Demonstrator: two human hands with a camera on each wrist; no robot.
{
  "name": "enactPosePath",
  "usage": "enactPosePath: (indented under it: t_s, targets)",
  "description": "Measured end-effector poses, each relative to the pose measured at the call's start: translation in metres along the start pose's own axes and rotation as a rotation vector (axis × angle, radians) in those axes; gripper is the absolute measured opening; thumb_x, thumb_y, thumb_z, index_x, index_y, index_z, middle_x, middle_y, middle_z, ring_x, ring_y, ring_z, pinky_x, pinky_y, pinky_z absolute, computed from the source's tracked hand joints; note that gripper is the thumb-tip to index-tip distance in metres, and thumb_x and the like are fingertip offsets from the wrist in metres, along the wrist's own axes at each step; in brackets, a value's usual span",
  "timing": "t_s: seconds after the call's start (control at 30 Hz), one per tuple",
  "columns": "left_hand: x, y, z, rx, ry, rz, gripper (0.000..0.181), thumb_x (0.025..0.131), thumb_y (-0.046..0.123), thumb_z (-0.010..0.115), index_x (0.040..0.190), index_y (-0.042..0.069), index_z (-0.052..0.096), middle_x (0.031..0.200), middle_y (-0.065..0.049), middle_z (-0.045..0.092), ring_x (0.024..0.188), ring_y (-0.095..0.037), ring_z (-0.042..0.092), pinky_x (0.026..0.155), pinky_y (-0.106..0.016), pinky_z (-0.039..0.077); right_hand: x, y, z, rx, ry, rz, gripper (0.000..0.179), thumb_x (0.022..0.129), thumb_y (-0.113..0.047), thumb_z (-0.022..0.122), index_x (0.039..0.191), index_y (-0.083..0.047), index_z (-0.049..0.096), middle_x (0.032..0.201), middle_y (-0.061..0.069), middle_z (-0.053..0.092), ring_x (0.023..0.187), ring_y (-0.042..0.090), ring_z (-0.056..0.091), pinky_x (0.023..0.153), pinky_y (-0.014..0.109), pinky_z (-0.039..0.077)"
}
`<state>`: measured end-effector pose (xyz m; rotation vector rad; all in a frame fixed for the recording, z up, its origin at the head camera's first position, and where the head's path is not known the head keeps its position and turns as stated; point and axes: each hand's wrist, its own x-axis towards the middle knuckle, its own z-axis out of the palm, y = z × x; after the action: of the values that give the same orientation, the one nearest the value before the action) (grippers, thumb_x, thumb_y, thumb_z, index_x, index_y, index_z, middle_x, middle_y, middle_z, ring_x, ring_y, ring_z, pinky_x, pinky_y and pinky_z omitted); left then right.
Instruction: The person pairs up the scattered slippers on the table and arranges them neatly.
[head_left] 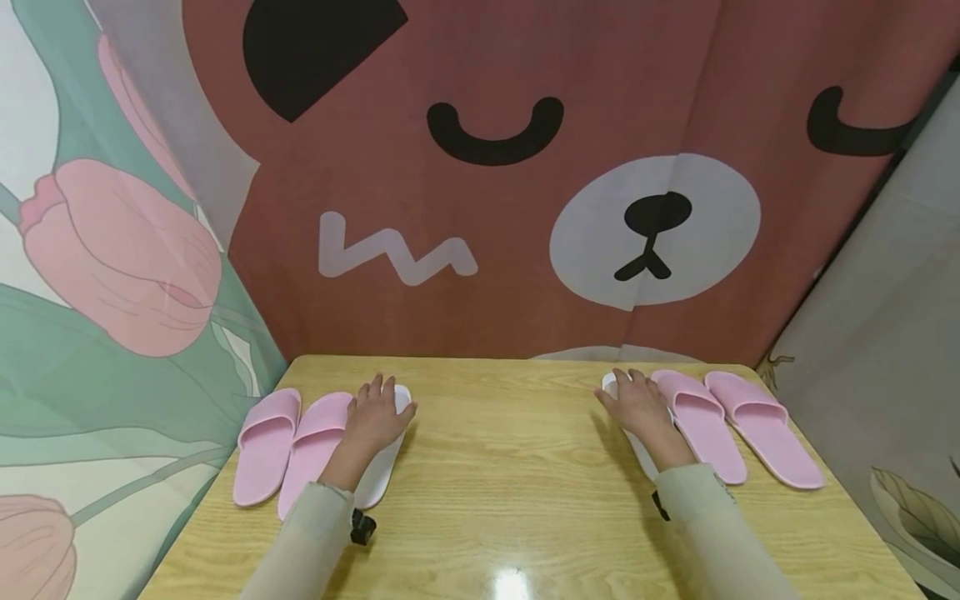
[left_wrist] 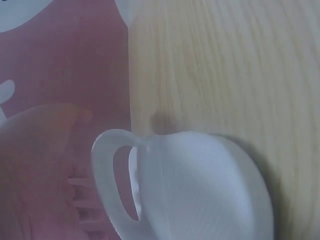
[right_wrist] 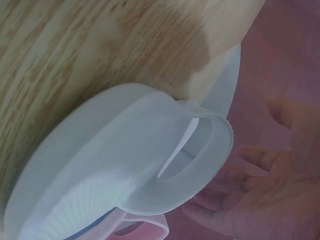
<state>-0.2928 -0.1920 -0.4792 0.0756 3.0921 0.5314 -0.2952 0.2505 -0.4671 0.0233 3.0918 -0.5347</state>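
My left hand (head_left: 375,421), fingers spread, is over the strap end of a white slipper (head_left: 384,475) at the table's left. The left wrist view shows this white slipper (left_wrist: 200,190) with its strap, and the blurred hand (left_wrist: 40,170) beyond the strap. On the right side, my right hand (head_left: 639,406) reaches over another white slipper (head_left: 640,454), hiding much of it. In the right wrist view the fingers of the hand (right_wrist: 275,185) are loosely extended, apart from the strap of the white slipper (right_wrist: 100,155).
Two pink slippers (head_left: 262,467) (head_left: 307,462) lie left of the left white one. Two more pink slippers (head_left: 716,446) (head_left: 787,454) lie at the right. The wooden table (head_left: 510,467) ends against a bear-print curtain (head_left: 510,317).
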Motion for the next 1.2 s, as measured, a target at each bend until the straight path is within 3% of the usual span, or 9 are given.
enactPosePath:
  t_s: [0.47,1.2]
  targets:
    - [0.000,-0.006,0.007,0.001,0.022,-0.006,0.080,0.099,0.049,0.054,0.154,-0.004,0.031,0.160,-0.030,0.025,0.145,-0.051,0.025,0.111,-0.070,0.025,0.006,0.006,0.002,-0.013,-0.037,0.027,0.073,0.103,-0.048,0.048,0.154,0.002,0.034,0.152,0.036,0.032,0.134,0.060,0.034,0.105,0.069,0.034]
    - [0.002,-0.006,0.010,0.019,-0.022,-0.046,0.084,0.098,0.050,0.057,0.156,-0.004,0.028,0.159,-0.031,0.026,0.143,-0.052,0.027,0.110,-0.070,0.027,0.011,0.011,0.001,-0.032,-0.103,0.075,0.075,0.103,-0.047,0.048,0.154,0.005,0.030,0.152,0.038,0.029,0.134,0.061,0.031,0.107,0.073,0.029]
